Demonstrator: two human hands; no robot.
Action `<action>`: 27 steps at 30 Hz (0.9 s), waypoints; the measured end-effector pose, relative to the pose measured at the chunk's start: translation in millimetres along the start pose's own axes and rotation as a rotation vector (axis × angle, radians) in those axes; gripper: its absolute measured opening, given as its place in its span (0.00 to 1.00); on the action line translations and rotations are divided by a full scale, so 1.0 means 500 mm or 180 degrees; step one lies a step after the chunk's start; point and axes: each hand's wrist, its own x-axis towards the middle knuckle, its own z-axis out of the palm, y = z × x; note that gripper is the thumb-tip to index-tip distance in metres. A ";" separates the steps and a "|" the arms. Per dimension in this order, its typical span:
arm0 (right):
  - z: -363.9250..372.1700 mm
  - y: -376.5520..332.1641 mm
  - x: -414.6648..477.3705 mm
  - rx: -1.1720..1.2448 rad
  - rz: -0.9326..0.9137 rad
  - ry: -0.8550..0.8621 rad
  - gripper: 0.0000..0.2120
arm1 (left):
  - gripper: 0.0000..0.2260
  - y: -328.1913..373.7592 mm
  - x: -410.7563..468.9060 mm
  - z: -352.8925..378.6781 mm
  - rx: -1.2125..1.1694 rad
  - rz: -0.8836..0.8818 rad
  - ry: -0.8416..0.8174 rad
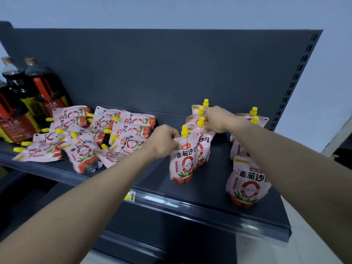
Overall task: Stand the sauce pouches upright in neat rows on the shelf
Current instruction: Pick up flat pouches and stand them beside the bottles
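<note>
While hands (163, 140) pinch, pouches (183, 162) upright, spouts (184, 130) up

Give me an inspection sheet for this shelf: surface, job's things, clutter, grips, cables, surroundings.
Surface: dark shelf, price rail along its front edge.
Job's things: middle row of four upright pouches; right row upright, partly hidden by an arm; pile of pouches lying flat on the left.
Clutter: dark bottles at far left.
Grips: left hand holds the front pouch by its top; right hand appears to grip the second pouch near its spout.
Cables: nothing seen.
Surroundings: dark back panel, pale wall behind.
</note>
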 end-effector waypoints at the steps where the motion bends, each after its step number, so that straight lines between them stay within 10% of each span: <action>1: 0.000 0.001 0.000 0.0003 -0.0004 0.0012 0.06 | 0.02 0.003 0.002 0.006 -0.0026 -0.0009 0.0002; 16: -0.062 -0.001 -0.006 0.0181 -0.0044 0.0187 0.11 | 0.14 0.030 -0.001 0.001 -0.0499 -0.0003 -0.0177; 27: -0.115 -0.135 0.028 0.0504 -0.0591 0.0484 0.16 | 0.04 -0.050 0.004 -0.110 -0.0588 -0.0244 0.0450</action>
